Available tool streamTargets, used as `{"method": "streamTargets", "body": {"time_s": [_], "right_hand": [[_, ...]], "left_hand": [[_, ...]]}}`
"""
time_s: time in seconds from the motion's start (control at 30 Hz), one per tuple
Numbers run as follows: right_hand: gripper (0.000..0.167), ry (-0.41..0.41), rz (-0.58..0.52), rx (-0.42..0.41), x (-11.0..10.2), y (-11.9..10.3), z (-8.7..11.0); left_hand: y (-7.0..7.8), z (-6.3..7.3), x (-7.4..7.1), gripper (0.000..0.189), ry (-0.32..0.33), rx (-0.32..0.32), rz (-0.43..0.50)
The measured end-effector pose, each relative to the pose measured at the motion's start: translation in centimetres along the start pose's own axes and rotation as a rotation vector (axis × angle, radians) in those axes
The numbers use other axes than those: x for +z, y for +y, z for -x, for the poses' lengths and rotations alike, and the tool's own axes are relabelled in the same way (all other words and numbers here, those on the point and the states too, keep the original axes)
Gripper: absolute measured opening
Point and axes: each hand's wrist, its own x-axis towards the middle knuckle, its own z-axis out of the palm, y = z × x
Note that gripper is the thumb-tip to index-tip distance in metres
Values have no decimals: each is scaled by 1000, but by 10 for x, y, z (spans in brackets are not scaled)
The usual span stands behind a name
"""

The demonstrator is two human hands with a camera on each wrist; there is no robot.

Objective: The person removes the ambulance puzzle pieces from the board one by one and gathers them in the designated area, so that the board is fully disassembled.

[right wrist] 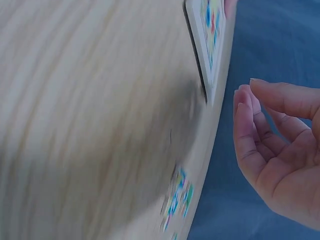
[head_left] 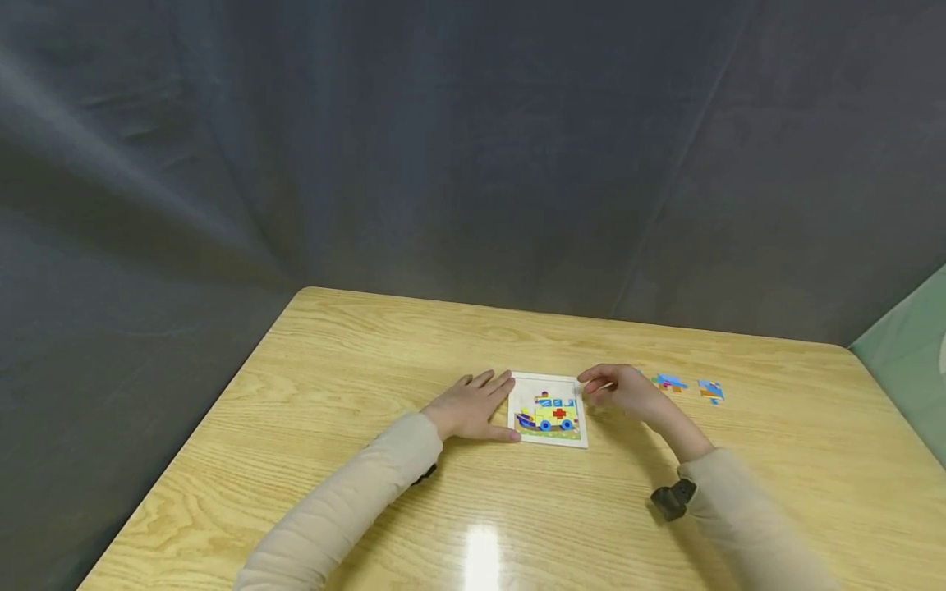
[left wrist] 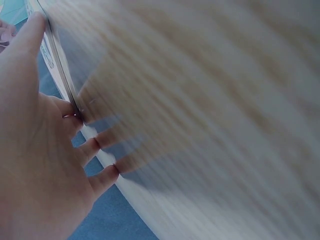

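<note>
A white-framed jigsaw puzzle tray [head_left: 547, 444] lies on the wooden table, its lower part filled with a yellow ambulance picture [head_left: 553, 415] and its upper part bare. My left hand [head_left: 473, 408] rests with spread fingers at the tray's left side, thumb and index finger touching the frame. Just beside the tray's upper right corner, my right hand [head_left: 624, 391] hovers with loosely bent fingers. In the right wrist view its thumb comes close to the fingertips [right wrist: 243, 95], and nothing shows between them. To its right lie loose blue jigsaw pieces [head_left: 670, 382].
Another jigsaw piece [head_left: 712, 391], blue and orange, lies farther right on the table [head_left: 414, 336]. A dark curtain [head_left: 473, 164] hangs behind the table's far edge, and a green surface [head_left: 909, 361] stands at the right.
</note>
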Motion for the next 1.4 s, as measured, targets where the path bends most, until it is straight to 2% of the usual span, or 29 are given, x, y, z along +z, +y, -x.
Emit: {"method": "streamTargets", "body": {"time_s": [0.17,0.37,0.7,0.93,1.17,1.4], "right_hand": [[29,-19,19,-33,16,-8,-9],[27,-36,44,-28,32,-11,-19],[32,-63,170,-44,48,-13,-28],[37,-48,276,-54,54,-20,-30],[35,-31,285,-40,55,-20,-32],[35,-28,299,-82,52,-20,-34]], "left_hand": [[0,-1,0,92,4,-8,-4],[1,-2,0,92,6,-17,6],[2,1,-2,91,-14,-16,14],[2,2,-2,91,3,-12,11],[1,2,-1,91,2,-11,8],[1,0,0,91,9,-4,-6]]}}
